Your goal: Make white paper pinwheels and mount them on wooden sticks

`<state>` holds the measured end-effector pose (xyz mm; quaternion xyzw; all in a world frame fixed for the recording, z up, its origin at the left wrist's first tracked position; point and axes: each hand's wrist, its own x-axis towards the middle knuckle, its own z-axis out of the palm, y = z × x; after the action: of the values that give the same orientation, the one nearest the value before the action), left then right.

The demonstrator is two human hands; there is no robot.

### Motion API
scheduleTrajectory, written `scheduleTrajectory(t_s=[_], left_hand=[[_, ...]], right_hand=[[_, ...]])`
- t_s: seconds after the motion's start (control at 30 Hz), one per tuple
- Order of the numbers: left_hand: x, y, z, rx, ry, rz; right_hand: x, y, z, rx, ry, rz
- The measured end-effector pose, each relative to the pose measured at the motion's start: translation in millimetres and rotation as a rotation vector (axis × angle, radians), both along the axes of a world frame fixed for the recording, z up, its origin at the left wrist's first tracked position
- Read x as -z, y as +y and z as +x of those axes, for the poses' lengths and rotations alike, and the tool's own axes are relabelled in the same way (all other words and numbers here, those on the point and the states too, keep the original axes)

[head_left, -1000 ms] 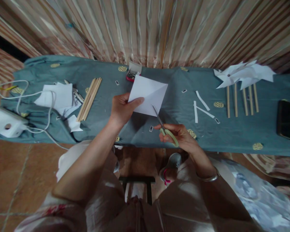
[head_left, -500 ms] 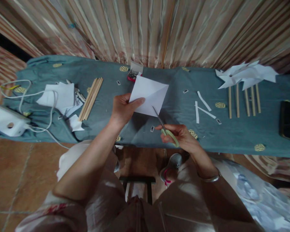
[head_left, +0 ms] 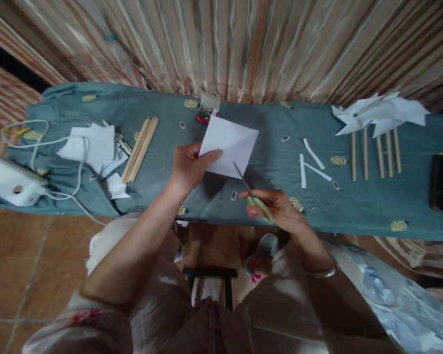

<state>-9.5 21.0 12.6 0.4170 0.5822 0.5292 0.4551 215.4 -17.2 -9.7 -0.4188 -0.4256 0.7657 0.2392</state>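
Left hand (head_left: pixel 187 164) pinches paper (head_left: pixel 231 140); right hand (head_left: pixel 275 205) curled round scissors (head_left: pixel 256 200), cut apparently underway. Pinwheels (head_left: pixel 384 115) at right look done; sticks (head_left: pixel 139 150) at left unused.

- Paper sheet (head_left: pixel 229 145): white
- Scissors (head_left: pixel 256 201): pale green handles
- Tablecloth (head_left: pixel 358 206): teal, printed with yellow pineapples (head_left: pixel 398 225)
- Paper pinwheels (head_left: pixel 387 113): white
- Wooden sticks (head_left: pixel 143 147): light tan
- Curtain (head_left: pixel 221 49): striped, brown and cream

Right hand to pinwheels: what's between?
In the head view, three white paper strips, a small printed tag and a pineapple print lie between the right hand and paper pinwheels.
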Motion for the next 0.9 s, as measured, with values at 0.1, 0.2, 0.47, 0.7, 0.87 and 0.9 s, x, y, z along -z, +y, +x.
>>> scheduleTrajectory(t_s=[0.1, 0.2, 0.47, 0.7, 0.87, 0.9], left_hand=[[0.1, -1.5, 1.4, 0.026, -0.013, -0.021], [1.2, -1.8, 1.6, 0.028, -0.013, -0.024], [4.5, -1.7, -0.5, 0.036, 0.012, -0.013], [4.7, -3.1, 1.5, 0.041, 0.014, -0.03], [6.0, -3.8, 0.8, 0.038, 0.02, -0.036], [6.3, -3.8, 0.7, 0.039, 0.019, -0.034]], right_hand=[[-2.0, -0.7, -1.2, -0.005, -0.009, 0.031], [-3.3, -0.8, -1.9, -0.012, 0.001, 0.027], [-2.7, -1.0, -2.2, 0.02, -0.036, -0.003], [-1.5, -1.9, -2.0, 0.021, -0.054, 0.052], [-2.8, -1.6, -4.3, 0.05, -0.062, 0.012], [-3.1, -1.5, -4.9, 0.054, -0.056, 0.005]])
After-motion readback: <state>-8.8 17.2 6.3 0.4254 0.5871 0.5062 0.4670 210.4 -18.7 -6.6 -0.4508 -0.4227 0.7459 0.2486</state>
